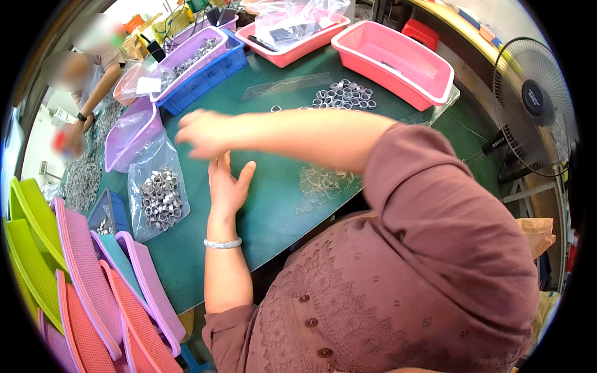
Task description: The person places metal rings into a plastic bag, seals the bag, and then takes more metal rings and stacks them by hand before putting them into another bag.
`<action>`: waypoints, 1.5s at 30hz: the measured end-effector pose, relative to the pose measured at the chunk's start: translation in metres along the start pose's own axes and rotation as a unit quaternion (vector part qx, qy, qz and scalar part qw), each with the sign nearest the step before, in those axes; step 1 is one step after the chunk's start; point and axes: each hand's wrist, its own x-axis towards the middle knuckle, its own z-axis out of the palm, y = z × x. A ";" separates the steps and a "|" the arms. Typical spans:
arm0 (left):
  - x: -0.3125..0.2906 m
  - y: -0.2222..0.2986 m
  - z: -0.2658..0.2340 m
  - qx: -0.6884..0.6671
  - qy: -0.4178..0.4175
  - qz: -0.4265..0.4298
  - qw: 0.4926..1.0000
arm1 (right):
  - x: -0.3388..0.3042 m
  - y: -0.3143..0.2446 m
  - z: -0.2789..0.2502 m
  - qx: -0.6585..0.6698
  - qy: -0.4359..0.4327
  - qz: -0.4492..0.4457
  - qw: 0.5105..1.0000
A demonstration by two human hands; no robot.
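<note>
My left hand [227,188] is over the green table [277,202], its thumb spread from the fingers. The fingertips are partly covered by my right hand [204,133], which reaches across from the right and is smeared by motion. Whether the right hand holds anything is not visible. Left of my left hand lies a clear plastic bag [135,208] with many silvery metal rings [163,202] in it. Beyond my right forearm, a spread of similar loose rings [344,94] lies on the table, partly hidden by the arm.
A pink basket [385,50], a pink tray [292,56] with plastic bags, and a blue basket [208,74] under a purple one line the far side. Thin tangled scraps [326,180] lie nearer. Stacked baskets [87,280] stand left, a fan [535,102] right. Someone works far left.
</note>
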 end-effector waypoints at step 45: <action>0.104 0.081 0.114 0.045 -0.189 0.186 0.963 | -0.260 0.141 -0.083 0.025 0.055 0.056 0.997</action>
